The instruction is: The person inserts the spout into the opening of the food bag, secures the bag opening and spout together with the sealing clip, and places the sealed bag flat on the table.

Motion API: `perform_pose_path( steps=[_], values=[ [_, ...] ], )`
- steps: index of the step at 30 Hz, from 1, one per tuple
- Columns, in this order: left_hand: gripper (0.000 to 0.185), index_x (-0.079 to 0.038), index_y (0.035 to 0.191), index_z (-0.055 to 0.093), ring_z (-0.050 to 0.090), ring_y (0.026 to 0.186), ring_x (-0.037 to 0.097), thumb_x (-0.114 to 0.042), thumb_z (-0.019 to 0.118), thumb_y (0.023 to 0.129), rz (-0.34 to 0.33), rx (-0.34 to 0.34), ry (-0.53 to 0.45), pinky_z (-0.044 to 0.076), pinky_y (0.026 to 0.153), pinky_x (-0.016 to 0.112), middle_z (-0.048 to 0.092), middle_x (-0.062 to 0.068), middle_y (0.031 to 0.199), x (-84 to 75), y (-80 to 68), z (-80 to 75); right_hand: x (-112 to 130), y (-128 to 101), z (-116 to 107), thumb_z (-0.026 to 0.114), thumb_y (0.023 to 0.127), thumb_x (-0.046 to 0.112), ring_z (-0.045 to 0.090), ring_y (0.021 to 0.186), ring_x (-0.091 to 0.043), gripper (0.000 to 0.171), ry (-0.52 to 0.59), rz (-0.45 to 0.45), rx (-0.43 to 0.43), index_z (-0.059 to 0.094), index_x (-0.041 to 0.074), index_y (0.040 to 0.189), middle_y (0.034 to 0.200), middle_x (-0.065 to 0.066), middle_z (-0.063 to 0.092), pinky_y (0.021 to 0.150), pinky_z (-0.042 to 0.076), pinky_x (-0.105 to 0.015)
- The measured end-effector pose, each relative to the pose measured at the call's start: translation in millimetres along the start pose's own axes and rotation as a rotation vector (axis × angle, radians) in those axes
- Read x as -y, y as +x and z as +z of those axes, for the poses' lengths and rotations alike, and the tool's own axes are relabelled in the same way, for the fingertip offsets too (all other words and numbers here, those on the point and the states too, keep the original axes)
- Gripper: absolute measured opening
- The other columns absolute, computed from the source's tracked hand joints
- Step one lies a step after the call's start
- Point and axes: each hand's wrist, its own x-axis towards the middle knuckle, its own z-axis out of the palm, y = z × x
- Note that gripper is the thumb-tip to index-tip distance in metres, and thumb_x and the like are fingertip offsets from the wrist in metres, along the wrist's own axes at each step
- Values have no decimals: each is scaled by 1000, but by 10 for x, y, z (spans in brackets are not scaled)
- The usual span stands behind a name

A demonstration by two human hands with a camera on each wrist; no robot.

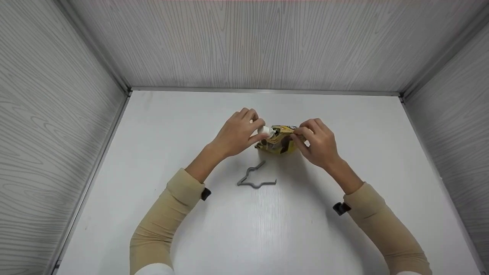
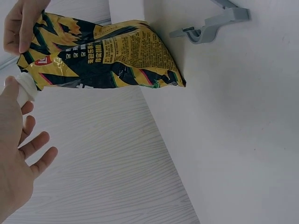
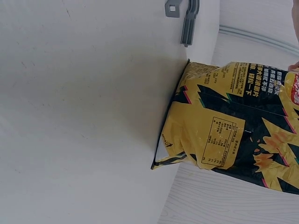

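Two tan sleeves (image 1: 168,214) come first, one on each arm. Past them, between the wrists, a gray clip (image 1: 255,178) lies flat on the white table (image 1: 153,152). Farther out, the hands meet at a yellow and black snack bag (image 1: 280,140) standing on the table. The left hand (image 1: 237,133) holds a small white roll (image 1: 264,131), maybe tape, against the top of the bag. The right hand (image 1: 319,143) pinches the top edge. The bag looks light, soft and crinkly, so the top edge is likely the best place to hold.
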Motion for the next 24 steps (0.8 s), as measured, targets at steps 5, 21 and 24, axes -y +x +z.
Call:
perform_pose_path(
  steps=[5,21,24],
  values=[
    [49,-14,119,66,59,113,27,-57,45,108,20,-16,54,53,101,43,61,9,118,-9,22,-10,1,4,6,82,90,11,64,81,-31,13,-7,-1,10,71,5,91,90,-14,67,66,54,-45],
    [48,-16,113,66,60,108,26,-58,44,108,106,-133,257,55,95,42,62,8,112,-78,30,3,0,3,13,82,89,8,63,80,-32,13,10,-15,3,70,5,91,89,-15,67,66,54,-45],
    [48,-16,112,66,61,106,26,-58,43,108,126,-151,280,56,93,41,63,8,112,-89,27,7,-3,2,7,82,90,8,63,80,-32,12,15,-10,4,70,5,90,89,-15,67,67,54,-45]
  ],
)
